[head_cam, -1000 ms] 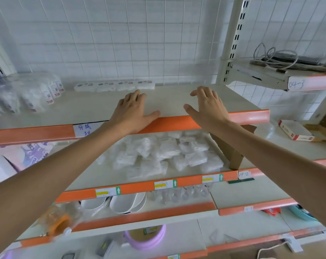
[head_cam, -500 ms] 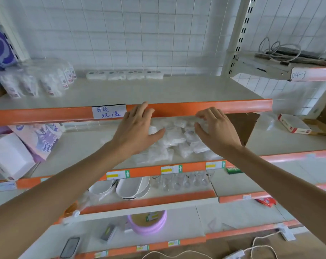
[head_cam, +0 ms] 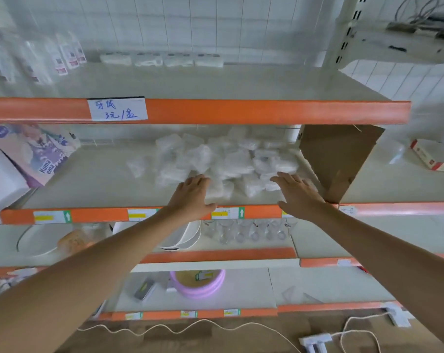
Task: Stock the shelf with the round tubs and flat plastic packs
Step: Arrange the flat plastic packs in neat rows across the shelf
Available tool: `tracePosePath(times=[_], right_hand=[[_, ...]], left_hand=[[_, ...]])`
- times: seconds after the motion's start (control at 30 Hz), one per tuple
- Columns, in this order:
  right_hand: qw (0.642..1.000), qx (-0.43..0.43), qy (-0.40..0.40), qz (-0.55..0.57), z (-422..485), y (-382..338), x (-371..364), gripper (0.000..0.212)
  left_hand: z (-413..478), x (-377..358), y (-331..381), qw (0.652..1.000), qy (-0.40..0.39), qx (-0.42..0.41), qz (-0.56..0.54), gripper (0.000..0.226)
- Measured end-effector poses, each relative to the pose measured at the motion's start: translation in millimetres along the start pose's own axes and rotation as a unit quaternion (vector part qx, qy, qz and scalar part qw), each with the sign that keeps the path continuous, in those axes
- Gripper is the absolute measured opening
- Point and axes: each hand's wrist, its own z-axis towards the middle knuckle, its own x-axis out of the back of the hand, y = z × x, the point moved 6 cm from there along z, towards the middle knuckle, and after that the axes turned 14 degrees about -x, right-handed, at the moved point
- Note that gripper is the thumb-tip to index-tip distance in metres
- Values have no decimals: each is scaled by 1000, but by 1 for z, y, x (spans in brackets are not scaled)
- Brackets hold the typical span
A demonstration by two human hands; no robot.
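Note:
A loose heap of flat clear plastic packs [head_cam: 220, 159] lies on the second shelf [head_cam: 88, 182], behind its orange front edge. My left hand [head_cam: 192, 194] reaches over that edge with fingers stretched out, its fingertips at the nearest packs. My right hand [head_cam: 297, 192] is also flat and spread, fingertips at the right side of the heap. Neither hand grips anything. A row of flat white packs [head_cam: 162, 59] lies at the back of the top shelf [head_cam: 215, 82]. The image is blurred, and no round tubs can be made out.
A brown cardboard box [head_cam: 338, 156] stands right of the heap. Purple printed packages [head_cam: 35, 154] stand at the left. Bagged items [head_cam: 63, 57] sit top left. Below are white dishes [head_cam: 185, 235], small glasses [head_cam: 251, 233] and a purple ring [head_cam: 198, 284].
Both hands have dropped from the top shelf's orange edge down to the second shelf and now reach into the heap of packs. The view has tilted downward.

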Motion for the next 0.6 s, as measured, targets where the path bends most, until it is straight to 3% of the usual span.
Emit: tracePosePath(times=[0.2, 0.3, 0.4, 0.6], right_hand=[[996, 12, 81, -17, 38, -5, -23, 67], [993, 18, 116, -10, 46, -5, -27, 66], [993, 26, 111, -9, 50, -2, -28, 60], [994, 62, 92, 8, 53, 3, -14, 56]], left_hand=[[32, -39, -31, 998, -38, 52, -7, 79], [34, -44, -37, 998, -14, 49, -29, 73], [33, -41, -38, 998, 30, 46, -34, 64], [39, -34, -30, 999, 34, 22, -20, 65]])
